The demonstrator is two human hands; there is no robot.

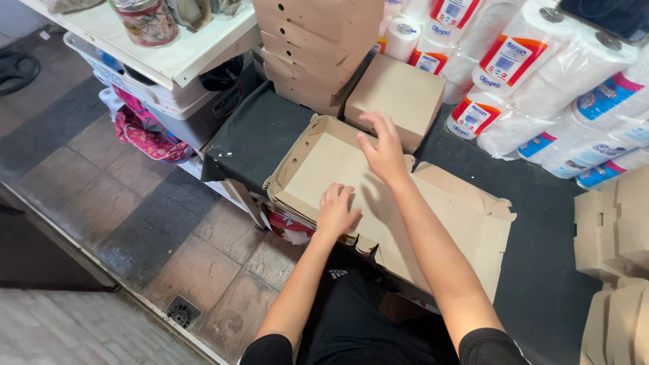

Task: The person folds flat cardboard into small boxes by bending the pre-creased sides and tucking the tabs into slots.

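pressing down on a flat cardboard blank [324,162], left hand [336,211] curled knuckles-down on the near edge of the stack of blanks [466,223]. right hand [385,152] open, fingers spread, flat on the top blank just past the left one. the stack lies on a black table [541,270], partly over its near edge. folded box [395,94] just beyond the right hand, taller pile of boxes [314,47] far left of it. paper towel rolls [534,81] far right. more folded boxes [615,230] at right edge.
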